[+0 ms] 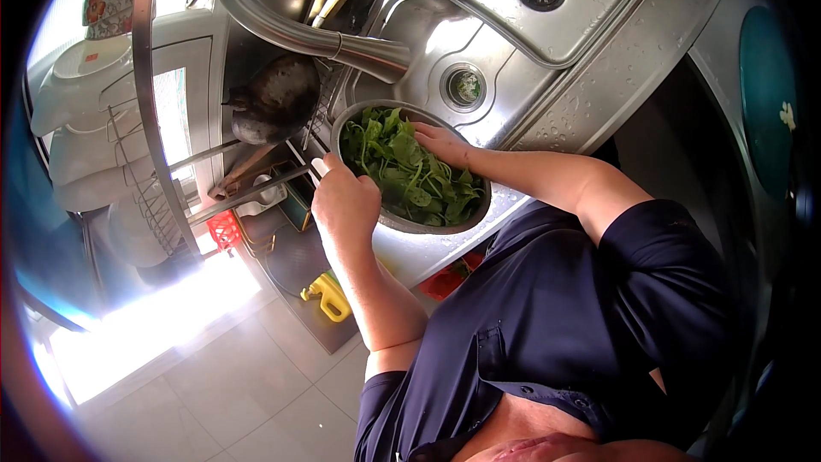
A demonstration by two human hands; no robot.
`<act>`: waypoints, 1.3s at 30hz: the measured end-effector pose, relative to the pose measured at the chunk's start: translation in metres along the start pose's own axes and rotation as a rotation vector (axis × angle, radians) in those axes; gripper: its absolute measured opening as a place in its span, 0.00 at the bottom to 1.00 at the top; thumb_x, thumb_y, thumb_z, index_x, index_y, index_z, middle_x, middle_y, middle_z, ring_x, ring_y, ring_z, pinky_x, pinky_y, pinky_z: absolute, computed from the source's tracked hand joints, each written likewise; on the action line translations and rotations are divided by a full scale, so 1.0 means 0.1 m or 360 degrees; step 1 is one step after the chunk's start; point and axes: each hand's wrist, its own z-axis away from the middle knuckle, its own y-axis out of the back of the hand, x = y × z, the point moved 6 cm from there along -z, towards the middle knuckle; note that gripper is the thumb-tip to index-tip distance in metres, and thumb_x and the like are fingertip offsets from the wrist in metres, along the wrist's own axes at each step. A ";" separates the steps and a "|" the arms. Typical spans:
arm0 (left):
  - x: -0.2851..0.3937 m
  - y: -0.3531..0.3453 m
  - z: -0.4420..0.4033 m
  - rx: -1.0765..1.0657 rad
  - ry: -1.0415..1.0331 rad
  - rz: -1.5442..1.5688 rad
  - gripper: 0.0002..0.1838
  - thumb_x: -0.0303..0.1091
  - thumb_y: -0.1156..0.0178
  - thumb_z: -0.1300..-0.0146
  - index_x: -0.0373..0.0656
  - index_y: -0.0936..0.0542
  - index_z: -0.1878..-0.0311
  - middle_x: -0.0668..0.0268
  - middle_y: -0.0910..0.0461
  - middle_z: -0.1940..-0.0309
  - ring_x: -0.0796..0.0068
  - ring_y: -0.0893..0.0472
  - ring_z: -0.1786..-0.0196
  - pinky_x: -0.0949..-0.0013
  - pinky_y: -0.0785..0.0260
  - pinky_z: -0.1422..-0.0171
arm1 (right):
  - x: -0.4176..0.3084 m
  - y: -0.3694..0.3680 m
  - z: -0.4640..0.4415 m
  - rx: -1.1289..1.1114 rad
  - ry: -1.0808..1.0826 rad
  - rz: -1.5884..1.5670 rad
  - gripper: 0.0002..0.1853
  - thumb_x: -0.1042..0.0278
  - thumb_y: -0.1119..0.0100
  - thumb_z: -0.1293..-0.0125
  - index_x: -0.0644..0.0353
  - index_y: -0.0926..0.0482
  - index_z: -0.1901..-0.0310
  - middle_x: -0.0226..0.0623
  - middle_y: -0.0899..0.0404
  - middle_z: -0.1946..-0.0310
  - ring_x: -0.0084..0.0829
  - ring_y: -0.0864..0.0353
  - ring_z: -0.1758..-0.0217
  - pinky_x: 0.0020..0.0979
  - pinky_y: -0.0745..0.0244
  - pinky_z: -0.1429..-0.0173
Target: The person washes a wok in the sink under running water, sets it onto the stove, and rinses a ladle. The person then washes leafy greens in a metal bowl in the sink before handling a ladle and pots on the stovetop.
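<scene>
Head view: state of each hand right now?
Left hand: curled closed at the metal bowl rim; what it grips is unclear.
Right hand: against leafy greens in the bowl; open or closed can't be told.

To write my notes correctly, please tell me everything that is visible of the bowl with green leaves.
The wide, rounded bowl looks like dull grey metal, with a plain rim. Green leaves and stems fill it. It is beside the sink; its base is hidden. The left hand is at its rim, the right hand against the leaves.
</scene>
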 end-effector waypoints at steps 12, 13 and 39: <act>-0.16 -0.14 -0.20 -0.0103 -0.0190 0.0161 0.17 0.29 0.49 0.48 0.30 0.37 0.57 0.41 0.23 0.70 0.42 0.22 0.63 0.50 0.30 0.56 | 0.15 0.08 -0.03 0.0205 -0.0091 0.0133 0.28 0.43 0.57 0.33 0.51 0.34 0.38 0.47 0.28 0.45 0.43 0.30 0.40 0.34 0.39 0.37; -0.16 -0.13 -0.20 -0.0101 -0.0178 0.0206 0.17 0.29 0.50 0.49 0.30 0.36 0.57 0.40 0.23 0.69 0.41 0.23 0.62 0.49 0.31 0.55 | 0.16 0.09 -0.04 0.0212 -0.0089 0.0142 0.28 0.43 0.57 0.33 0.52 0.34 0.38 0.47 0.28 0.45 0.43 0.30 0.40 0.34 0.39 0.37; 0.09 0.01 -0.30 -0.0167 -0.0262 0.0015 0.17 0.30 0.48 0.47 0.30 0.36 0.56 0.44 0.21 0.70 0.45 0.21 0.63 0.52 0.28 0.55 | 0.05 0.09 -0.01 0.0152 -0.0129 0.0085 0.25 0.49 0.59 0.31 0.56 0.34 0.39 0.46 0.28 0.45 0.40 0.30 0.40 0.32 0.39 0.37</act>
